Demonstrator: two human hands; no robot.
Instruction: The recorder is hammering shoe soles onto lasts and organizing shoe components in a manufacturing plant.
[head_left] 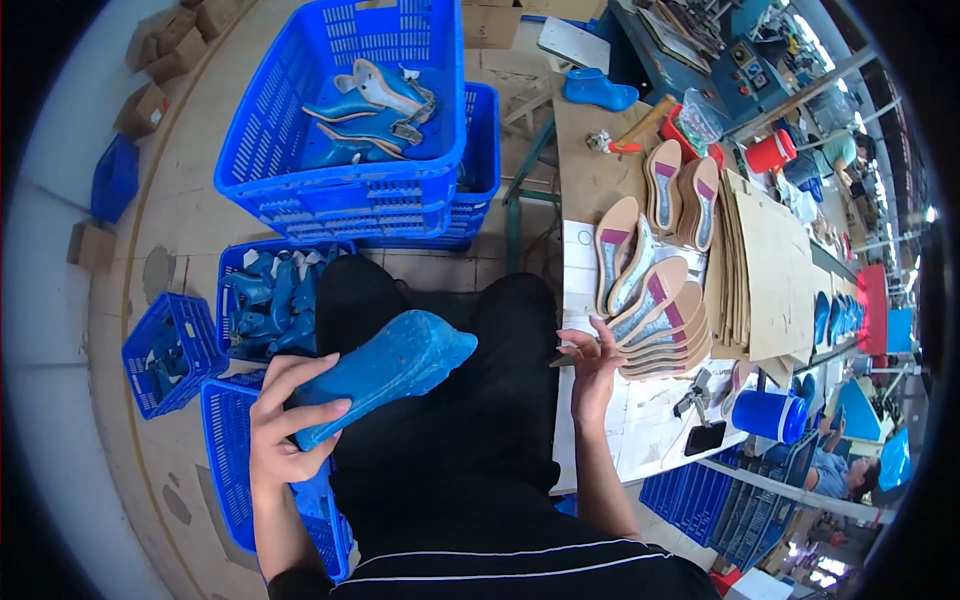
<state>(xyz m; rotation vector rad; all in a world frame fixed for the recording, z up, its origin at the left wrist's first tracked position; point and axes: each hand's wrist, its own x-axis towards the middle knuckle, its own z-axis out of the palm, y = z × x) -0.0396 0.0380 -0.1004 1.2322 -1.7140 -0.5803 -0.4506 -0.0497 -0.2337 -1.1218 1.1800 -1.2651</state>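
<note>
Far left there's a small blue crate (203,325), then a fuller one packed with blue shoe pieces (292,290), and a big stacked crate (330,215) farther off. Left hand (287,415) has a blue shoe last (390,365) pinched between thumb and fingers, over the lap. Right hand (592,375): fingers loosely spread, fanned insoles (665,315) crowding it on the table (590,130); can't tell if they touch. Blue jug (768,415) farther right. The last's kinda shiny, scuffed, wide end pointing right, nubby tip.
</note>
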